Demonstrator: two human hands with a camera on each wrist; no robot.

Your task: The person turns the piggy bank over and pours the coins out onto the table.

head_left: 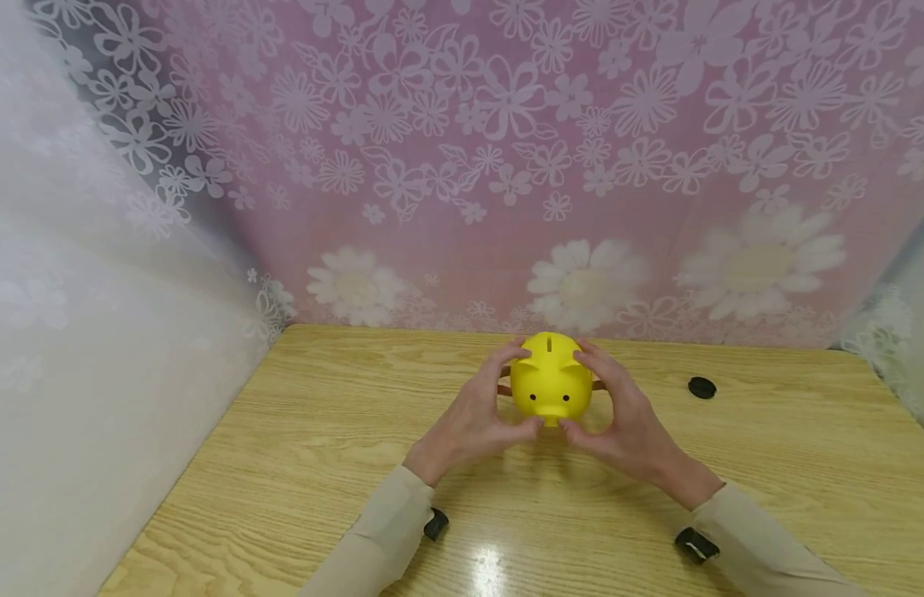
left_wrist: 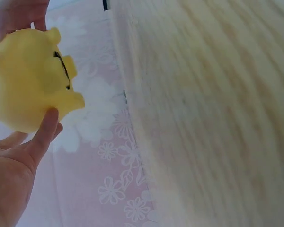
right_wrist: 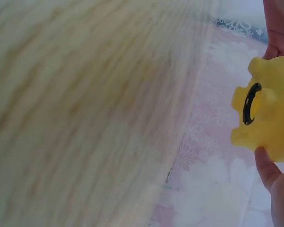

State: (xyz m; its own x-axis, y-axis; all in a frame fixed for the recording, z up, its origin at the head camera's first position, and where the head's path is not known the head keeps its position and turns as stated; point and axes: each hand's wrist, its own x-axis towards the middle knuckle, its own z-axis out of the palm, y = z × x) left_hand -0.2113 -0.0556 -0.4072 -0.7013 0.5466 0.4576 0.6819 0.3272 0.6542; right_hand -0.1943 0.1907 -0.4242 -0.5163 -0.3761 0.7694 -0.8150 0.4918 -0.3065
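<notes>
A yellow piggy bank [head_left: 551, 381] faces me, snout toward me, with its coin slot on top. My left hand [head_left: 473, 414] holds its left side and my right hand [head_left: 629, 419] its right, thumbs near the snout and fingers curled around the back. Both wrist views show the piggy bank lifted off the table. On its underside, between the stubby feet, is a black ring [right_wrist: 249, 105]; yellow shows inside it. A small round black cap [head_left: 702, 387] lies on the table beyond my right hand.
The wood-grain table [head_left: 320, 464] meets a pink flowered curtain [head_left: 462, 166] along its back edge. Pale curtain [head_left: 96, 332] hangs at the left side, with more at the right. Black straps are on both wrists.
</notes>
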